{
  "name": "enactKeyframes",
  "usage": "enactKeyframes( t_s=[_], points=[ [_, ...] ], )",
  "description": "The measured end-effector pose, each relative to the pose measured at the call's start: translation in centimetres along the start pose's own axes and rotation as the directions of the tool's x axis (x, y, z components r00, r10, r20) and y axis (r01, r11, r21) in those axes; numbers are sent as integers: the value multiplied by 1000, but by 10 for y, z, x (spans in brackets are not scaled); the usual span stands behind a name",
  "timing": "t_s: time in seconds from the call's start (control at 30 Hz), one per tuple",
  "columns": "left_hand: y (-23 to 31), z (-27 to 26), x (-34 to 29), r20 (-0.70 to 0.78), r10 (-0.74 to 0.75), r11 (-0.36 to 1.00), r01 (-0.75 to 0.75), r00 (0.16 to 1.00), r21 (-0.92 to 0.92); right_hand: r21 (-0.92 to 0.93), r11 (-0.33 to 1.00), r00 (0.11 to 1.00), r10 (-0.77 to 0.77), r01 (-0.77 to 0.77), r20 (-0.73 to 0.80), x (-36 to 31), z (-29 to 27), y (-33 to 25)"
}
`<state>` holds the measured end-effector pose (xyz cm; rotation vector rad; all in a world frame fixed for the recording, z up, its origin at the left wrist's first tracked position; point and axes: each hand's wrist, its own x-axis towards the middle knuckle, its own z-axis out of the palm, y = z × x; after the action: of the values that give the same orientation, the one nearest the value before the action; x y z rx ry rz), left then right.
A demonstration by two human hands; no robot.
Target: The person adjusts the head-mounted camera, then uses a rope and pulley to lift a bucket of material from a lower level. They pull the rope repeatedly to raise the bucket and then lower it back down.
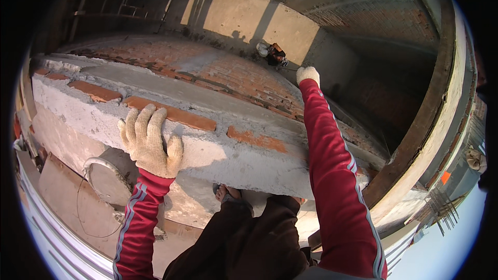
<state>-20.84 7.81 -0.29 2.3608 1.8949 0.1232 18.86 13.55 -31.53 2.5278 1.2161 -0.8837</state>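
My left hand (150, 142), in a cream knitted work glove, lies on the edge of a concrete-and-brick wall (249, 167). Its fingers are stretched out across the top, touching an orange brick (181, 117) set in mortar. My right hand (308, 74), gloved alike, reaches out past the wall over the drop beyond. Its fingers are closed; whatever they may hold is hidden or too thin to make out. Another orange brick (257, 139) sits in the wall top between my two arms.
Far below, a person (272, 54) is on the lower level near a sunlit wall (249, 16). A brown beam (415, 129) curves along the right. Behind the wall at lower left stands a round mortar-crusted bucket (108, 180). Rebar ends (441, 210) stick out at far right.
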Motion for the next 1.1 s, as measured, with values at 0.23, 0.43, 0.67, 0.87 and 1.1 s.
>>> enactKeyframes(
  t_s=[0.23,0.43,0.67,0.87,1.1],
  points=[
    [0,-1,1,28,1,1000,-1,1000,8,42,999,999,32,-32,-9,30,18,-6],
    [1,-3,2,17,4,1000,-4,1000,9,36,999,1000,12,-13,3,48,30,-12],
    [1,-3,2,-9,20,1000,-20,1000,6,-11,994,994,-110,110,26,63,39,-3],
    [0,-1,2,-78,28,998,-32,997,-52,-78,978,979,-190,195,74,43,22,6],
    [-1,-1,-2,-97,48,999,-50,994,-15,-182,898,873,-312,400,376,-36,36,-13]
  ],
)
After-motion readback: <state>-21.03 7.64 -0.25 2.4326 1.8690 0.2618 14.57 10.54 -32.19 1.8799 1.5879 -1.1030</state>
